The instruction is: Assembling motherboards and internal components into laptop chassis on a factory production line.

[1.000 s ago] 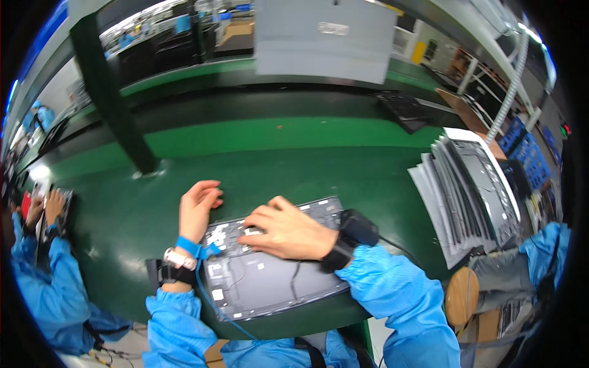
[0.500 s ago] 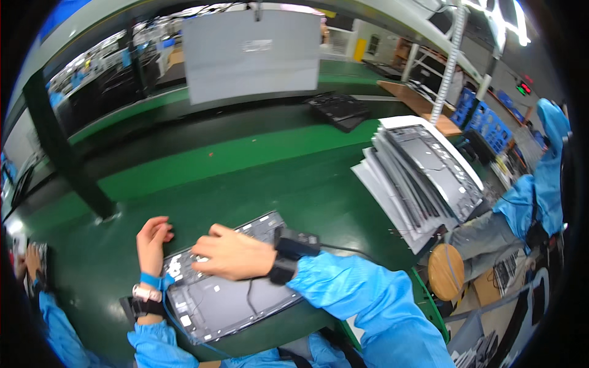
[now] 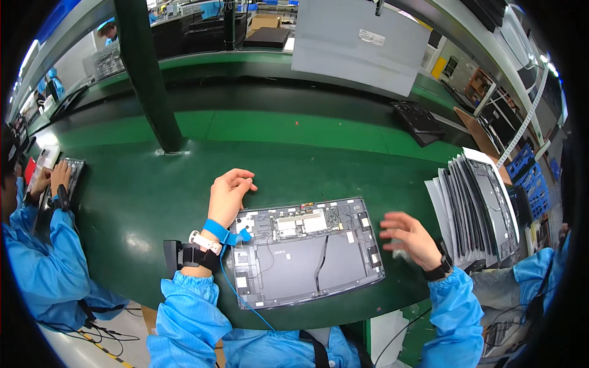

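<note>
1. Main thing in front of the body: dark grey laptop shell (image 3: pixel 285 276), lying flat and inner side up near the front edge of the green table (image 3: pixel 362 175), between the two hands.
2. Left hand (image 3: pixel 228 193): just beyond the shell's top-left corner, fingers loosely curled, nothing seen in the grip; blue wrist strap (image 3: pixel 218 230) around the wrist, with its blue cord (image 3: pixel 228 280) hanging past the shell's left side.
3. Right hand (image 3: pixel 412 238): just off the shell's right edge, apart from it, fingers parted and half spread. Below the palm, perhaps a small pale scrap, too blurred to name.
4. To handle this well, steady the frame with the left fingertips at the corner, pressing on the rim rather than on the circuit board (image 3: pixel 304 222).
5. Reach in from above with the right, lightly, without dragging a sleeve over the parts.
6. Better to keep the cord clear of the shell's edge and the black cable (image 3: pixel 319 264) flat and unpinched.
7. Inside the shallow shell: board along the far side, cable running down the grey floor, pale labels around the border.
8. Farther right: leaning stack (image 3: pixel 472 211) of dark panels layered with pale sheets; beyond it, blue crates (image 3: pixel 532 189), contents not readable from here.
9. In the background: brown carton (image 3: pixel 265 22), inside hidden.
</note>
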`<state>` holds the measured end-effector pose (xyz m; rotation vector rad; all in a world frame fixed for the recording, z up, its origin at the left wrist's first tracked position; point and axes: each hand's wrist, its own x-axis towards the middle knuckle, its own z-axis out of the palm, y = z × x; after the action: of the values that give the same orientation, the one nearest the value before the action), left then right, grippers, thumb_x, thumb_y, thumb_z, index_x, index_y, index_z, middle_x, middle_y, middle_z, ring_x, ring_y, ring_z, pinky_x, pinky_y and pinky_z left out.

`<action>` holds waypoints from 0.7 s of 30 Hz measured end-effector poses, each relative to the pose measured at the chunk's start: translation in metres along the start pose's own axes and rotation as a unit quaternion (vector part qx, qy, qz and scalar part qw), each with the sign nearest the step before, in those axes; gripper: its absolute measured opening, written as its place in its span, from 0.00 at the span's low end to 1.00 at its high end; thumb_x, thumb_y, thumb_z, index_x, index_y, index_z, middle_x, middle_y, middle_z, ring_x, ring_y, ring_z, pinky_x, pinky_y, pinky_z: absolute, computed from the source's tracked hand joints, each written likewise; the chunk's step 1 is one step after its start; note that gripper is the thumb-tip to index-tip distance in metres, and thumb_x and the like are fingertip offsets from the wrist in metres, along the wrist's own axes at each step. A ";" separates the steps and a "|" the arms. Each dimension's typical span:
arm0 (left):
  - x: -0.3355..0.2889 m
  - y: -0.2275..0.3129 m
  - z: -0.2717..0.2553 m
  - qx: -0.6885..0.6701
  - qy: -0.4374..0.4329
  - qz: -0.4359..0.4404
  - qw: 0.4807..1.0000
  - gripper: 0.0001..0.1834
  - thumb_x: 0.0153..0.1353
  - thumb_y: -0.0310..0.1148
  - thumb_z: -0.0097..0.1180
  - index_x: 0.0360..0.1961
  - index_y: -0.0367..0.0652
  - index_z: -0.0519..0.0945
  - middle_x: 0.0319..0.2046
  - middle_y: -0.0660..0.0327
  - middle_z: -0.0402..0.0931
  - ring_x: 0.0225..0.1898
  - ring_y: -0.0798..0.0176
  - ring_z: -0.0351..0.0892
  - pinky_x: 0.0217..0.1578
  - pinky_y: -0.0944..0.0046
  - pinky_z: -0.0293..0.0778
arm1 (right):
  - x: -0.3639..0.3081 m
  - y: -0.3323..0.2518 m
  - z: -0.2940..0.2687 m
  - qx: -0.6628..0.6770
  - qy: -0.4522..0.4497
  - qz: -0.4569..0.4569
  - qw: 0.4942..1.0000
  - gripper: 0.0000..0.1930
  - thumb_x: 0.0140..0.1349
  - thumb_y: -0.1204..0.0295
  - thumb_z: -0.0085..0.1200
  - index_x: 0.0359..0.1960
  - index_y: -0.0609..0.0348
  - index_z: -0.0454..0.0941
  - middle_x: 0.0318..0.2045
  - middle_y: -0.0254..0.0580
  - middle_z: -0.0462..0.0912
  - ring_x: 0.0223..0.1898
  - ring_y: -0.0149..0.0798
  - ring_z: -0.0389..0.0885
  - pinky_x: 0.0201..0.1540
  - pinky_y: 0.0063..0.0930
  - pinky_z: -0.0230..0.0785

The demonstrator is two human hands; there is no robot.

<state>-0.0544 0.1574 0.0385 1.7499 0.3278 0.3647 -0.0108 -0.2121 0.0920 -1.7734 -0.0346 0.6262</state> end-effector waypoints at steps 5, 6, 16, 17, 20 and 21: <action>0.002 0.004 0.000 0.020 -0.009 0.009 1.000 0.11 0.59 0.29 0.49 0.39 0.35 0.77 0.24 0.64 0.79 0.14 0.79 0.62 0.13 0.77 0.57 | -0.015 0.000 0.003 0.111 -0.104 0.130 0.980 0.17 0.62 0.75 0.47 0.50 0.73 0.67 0.44 0.49 0.76 0.46 0.41 0.75 0.47 0.38 0.70; 0.003 0.005 0.001 0.014 -0.013 0.005 1.000 0.11 0.59 0.30 0.49 0.39 0.36 0.77 0.24 0.64 0.79 0.14 0.79 0.62 0.13 0.77 0.56 | -0.014 -0.001 0.004 0.114 -0.102 0.128 0.980 0.17 0.62 0.75 0.47 0.50 0.73 0.67 0.44 0.49 0.76 0.46 0.41 0.75 0.47 0.38 0.70; 0.015 -0.022 -0.017 -0.066 -0.020 0.021 0.997 0.12 0.61 0.36 0.50 0.39 0.38 0.77 0.24 0.60 0.77 0.10 0.78 0.58 0.11 0.76 0.52 | 0.001 0.015 0.037 0.267 -0.143 0.073 0.950 0.17 0.65 0.63 0.47 0.46 0.66 0.73 0.40 0.41 0.79 0.41 0.32 0.77 0.47 0.31 0.71; 0.013 -0.021 -0.023 -0.067 0.003 -0.001 0.998 0.14 0.62 0.36 0.50 0.43 0.39 0.75 0.28 0.60 0.77 0.13 0.78 0.61 0.13 0.77 0.54 | 0.006 0.020 0.041 0.284 -0.140 0.055 0.947 0.16 0.65 0.63 0.46 0.44 0.66 0.74 0.39 0.41 0.80 0.39 0.32 0.78 0.46 0.30 0.71; 0.003 -0.026 -0.018 -0.099 0.099 0.022 0.990 0.22 0.63 0.39 0.48 0.56 0.45 0.66 0.42 0.60 0.73 0.29 0.74 0.70 0.27 0.75 0.64 | 0.012 0.033 0.034 0.307 -0.141 0.012 0.941 0.16 0.66 0.64 0.44 0.45 0.65 0.74 0.39 0.40 0.80 0.37 0.28 0.79 0.42 0.23 0.73; 0.006 -0.024 -0.018 -0.102 0.094 0.024 0.990 0.22 0.63 0.39 0.48 0.56 0.45 0.66 0.42 0.60 0.73 0.29 0.74 0.70 0.27 0.75 0.64 | 0.013 0.029 0.032 0.315 -0.125 0.007 0.941 0.16 0.66 0.63 0.44 0.44 0.65 0.74 0.38 0.41 0.81 0.36 0.29 0.80 0.43 0.25 0.74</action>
<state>-0.0571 0.1804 0.0186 1.5282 0.3705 0.5787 -0.0220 -0.1885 0.0554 -1.0716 0.0046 0.7678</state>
